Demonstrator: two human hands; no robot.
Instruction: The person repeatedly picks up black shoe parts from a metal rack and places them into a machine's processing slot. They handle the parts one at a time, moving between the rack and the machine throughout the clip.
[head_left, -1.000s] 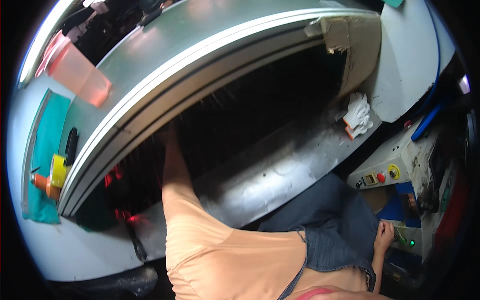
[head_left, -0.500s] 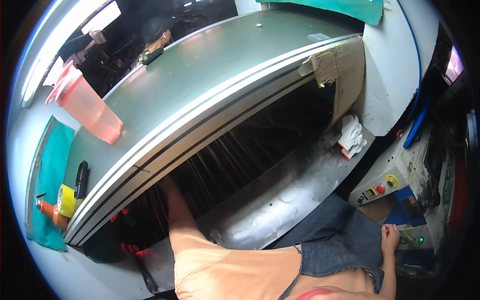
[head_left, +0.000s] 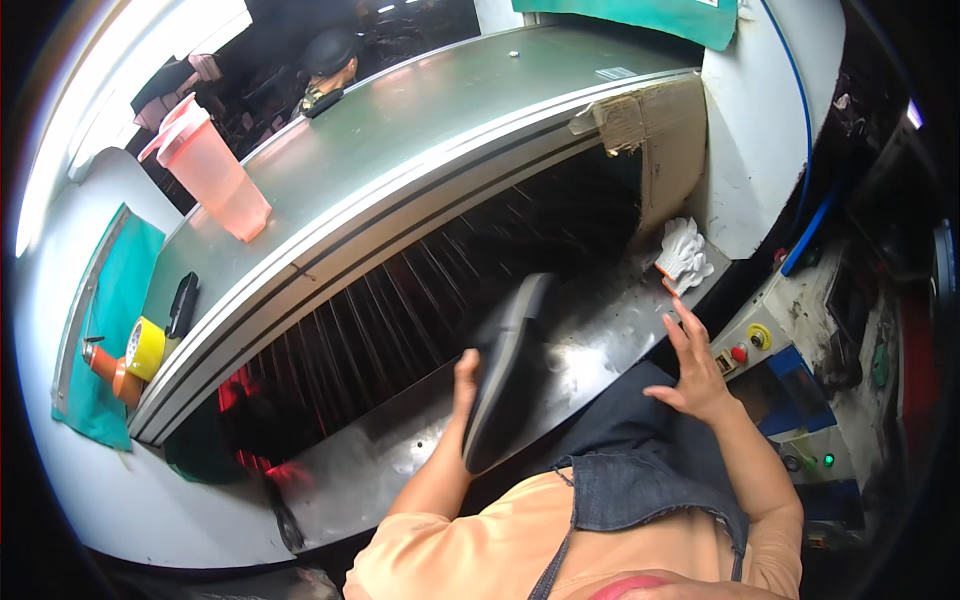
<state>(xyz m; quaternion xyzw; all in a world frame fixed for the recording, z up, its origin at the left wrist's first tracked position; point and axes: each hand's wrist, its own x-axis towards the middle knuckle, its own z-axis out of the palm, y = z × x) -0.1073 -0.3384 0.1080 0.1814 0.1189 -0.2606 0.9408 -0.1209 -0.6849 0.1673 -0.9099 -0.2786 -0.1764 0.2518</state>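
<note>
In my left hand is a dark shoe with a pale stripe along its sole edge, tilted and slightly blurred by motion. My thumb shows along its left side, while the other fingers are hidden behind it. The shoe hangs above the metal ledge, in front of the dark opening with black strips. My right hand is raised with its fingers spread and nothing in it. Just beyond its fingertips, white work gloves with orange cuffs lie on the ledge.
Above the opening runs a green machine top carrying a pink pitcher. Yellow tape stands at the left. Cardboard edges the opening's right. A control panel with a red button is at the right. Another person's capped head shows beyond.
My left hand, earlier reaching into the dark opening, is now drawn back toward me with the shoe in it. My right hand has left the control panel and risen toward the gloves, fingers spread.
</note>
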